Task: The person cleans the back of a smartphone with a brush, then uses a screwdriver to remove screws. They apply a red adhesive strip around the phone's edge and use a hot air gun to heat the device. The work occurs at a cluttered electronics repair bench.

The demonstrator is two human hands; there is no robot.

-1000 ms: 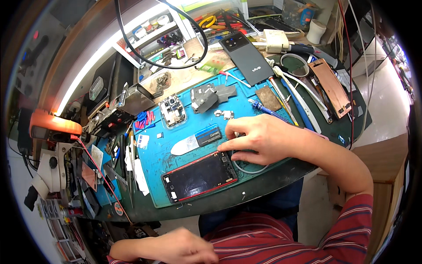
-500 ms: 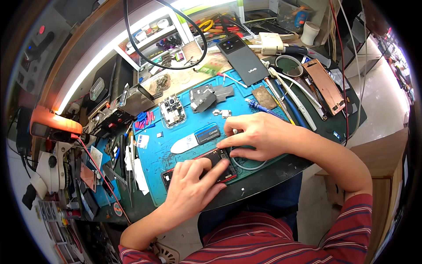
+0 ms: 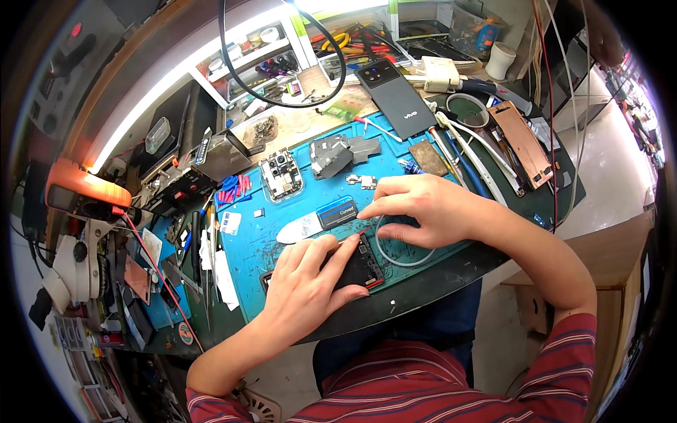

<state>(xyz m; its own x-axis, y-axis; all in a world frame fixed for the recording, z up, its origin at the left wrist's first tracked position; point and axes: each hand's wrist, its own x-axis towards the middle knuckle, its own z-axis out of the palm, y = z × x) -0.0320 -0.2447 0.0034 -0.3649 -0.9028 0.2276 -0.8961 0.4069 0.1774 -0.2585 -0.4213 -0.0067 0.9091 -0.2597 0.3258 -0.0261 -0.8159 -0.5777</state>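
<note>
A dark phone (image 3: 365,269) with a red rim lies flat on the blue work mat (image 3: 303,201). My left hand (image 3: 310,289) rests on top of it, fingers spread along its length and pressing it down, covering most of it. My right hand (image 3: 423,208) sits at the phone's upper right corner, with thumb and forefinger pinched at the red edge. Under that hand lies a white cable ring (image 3: 395,257). Whether a small tool is between the fingertips is not visible.
A white plastic pry card (image 3: 300,229) with a dark label lies just above the phone. Farther back are a circuit board (image 3: 281,176), grey metal shields (image 3: 338,151), a dark phone back cover (image 3: 395,95) and a copper plate (image 3: 522,141). A microscope (image 3: 70,261) stands at the left.
My left hand has come up from the lower edge and settled onto the phone, covering it. My right hand has stayed at the phone's upper right corner.
</note>
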